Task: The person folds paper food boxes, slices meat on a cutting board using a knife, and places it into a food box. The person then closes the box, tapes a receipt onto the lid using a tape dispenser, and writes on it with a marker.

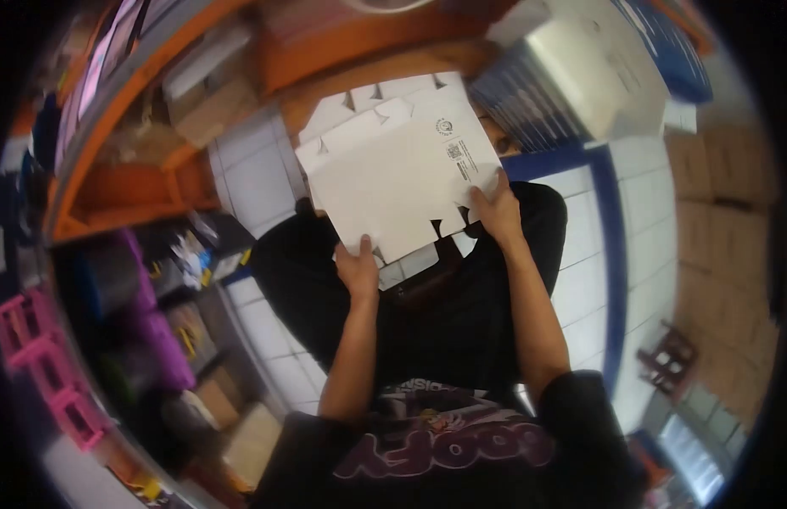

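Note:
A flat white cardboard box blank (pixel 385 182), with notched flaps and a black print and QR code near its right side, lies across both my hands above my lap. My left hand (pixel 358 267) grips its lower left corner, thumb on top. At the lower right edge my right hand (pixel 498 212) holds it, thumb on the upper face and fingers hidden beneath. More than one layer of card shows along the top left edge.
A stack of folded boxes (pixel 546 85) stands ahead on the right. Orange shelving (pixel 190 191) with a brown carton (pixel 213 110) is at the left. Pink crates (pixel 50 365) and a purple bin (pixel 166 343) sit lower left. Brown cartons (pixel 720 254) line the far right.

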Demonstrator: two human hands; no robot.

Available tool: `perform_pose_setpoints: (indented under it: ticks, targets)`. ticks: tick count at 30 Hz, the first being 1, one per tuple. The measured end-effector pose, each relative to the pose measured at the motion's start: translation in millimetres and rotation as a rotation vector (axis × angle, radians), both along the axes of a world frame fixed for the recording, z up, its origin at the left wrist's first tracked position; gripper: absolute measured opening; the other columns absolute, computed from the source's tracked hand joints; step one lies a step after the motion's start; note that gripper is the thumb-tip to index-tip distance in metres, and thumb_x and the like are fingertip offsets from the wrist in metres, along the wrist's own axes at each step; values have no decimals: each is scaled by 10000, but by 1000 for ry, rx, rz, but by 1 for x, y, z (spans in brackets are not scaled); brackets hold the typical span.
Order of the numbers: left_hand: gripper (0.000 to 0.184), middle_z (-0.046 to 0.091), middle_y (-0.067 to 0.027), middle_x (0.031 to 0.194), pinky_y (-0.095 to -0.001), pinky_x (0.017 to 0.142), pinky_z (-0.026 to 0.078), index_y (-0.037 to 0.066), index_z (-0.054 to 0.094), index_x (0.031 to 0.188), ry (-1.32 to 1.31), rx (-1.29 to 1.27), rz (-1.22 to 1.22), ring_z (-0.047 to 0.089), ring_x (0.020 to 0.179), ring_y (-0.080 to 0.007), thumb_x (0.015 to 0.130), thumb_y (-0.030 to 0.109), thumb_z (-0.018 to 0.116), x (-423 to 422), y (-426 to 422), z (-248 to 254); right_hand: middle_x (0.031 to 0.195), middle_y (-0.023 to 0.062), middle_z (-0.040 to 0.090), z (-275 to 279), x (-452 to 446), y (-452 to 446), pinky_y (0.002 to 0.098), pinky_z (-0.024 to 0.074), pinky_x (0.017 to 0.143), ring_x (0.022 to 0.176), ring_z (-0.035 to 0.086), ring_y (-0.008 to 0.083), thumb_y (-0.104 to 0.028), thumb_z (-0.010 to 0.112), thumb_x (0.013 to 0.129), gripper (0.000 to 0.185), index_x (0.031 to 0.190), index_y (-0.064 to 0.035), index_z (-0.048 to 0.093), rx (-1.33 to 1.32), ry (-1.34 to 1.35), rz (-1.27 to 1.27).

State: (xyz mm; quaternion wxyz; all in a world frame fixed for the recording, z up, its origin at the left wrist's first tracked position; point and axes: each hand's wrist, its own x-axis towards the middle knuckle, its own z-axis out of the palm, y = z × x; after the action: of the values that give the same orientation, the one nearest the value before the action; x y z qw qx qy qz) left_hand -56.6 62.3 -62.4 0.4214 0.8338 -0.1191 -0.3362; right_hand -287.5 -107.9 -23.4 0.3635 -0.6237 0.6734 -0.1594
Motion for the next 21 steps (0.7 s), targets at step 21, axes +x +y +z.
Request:
perform_pose_setpoints:
  ticks: [21]
  targets:
    - [333,679,-198,970,-443,787,528,16,692,1240,-569,-63,-136,676,875,-342,946,172,663,39,-9,51,1620,172,352,33,103,6,540,339,1188,1490,352,358,-513,730,858,786,1536,-254,431,-208,406,1273]
